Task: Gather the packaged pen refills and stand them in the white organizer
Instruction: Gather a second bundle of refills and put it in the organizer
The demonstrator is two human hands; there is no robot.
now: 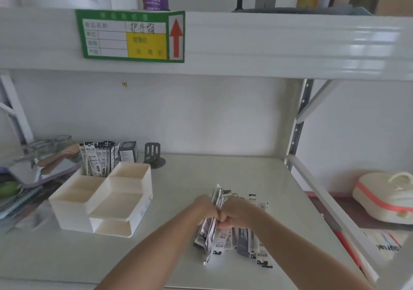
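Note:
A pile of black-and-white packaged pen refills (237,242) lies on the shelf surface right of centre. My left hand (204,208) and my right hand (234,211) press together over the pile, both closed around a bunch of packets that sticks up between them. The white organizer (125,200) with several compartments stands to the left. Several refill packets (98,160) stand upright in its far-left compartment. Its other compartments look empty.
A dark metal bookend (153,154) and a small dark box (127,152) stand behind the organizer. Glass jars, a mirror tray (42,171) and notebooks crowd the left. A shelf post (297,131) bounds the right, beyond it a cream container (384,198). A labelled shelf beam hangs overhead.

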